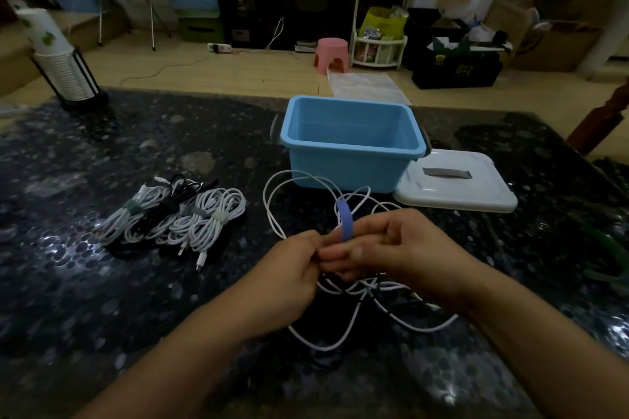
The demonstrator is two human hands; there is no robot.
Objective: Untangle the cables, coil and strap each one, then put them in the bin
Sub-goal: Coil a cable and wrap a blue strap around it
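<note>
Both hands meet over the dark speckled table (102, 282). My left hand (286, 279) and my right hand (394, 248) pinch a loose white cable (272, 211) whose loops spread toward the bin and hang below my fingers, mixed with a dark cable (381, 292). A blue strap (344, 219) stands up from between my fingers. Several coiled and strapped cables (177, 218), white and black, lie in a row to the left. The empty blue bin (350, 143) stands just beyond the loops.
The bin's white lid (456, 184) lies to its right. A black holder with stacked paper cups (68, 75) stands at the far left table edge. A green object (609, 255) lies at the right edge. Floor clutter and a pink stool (332, 54) are beyond the table.
</note>
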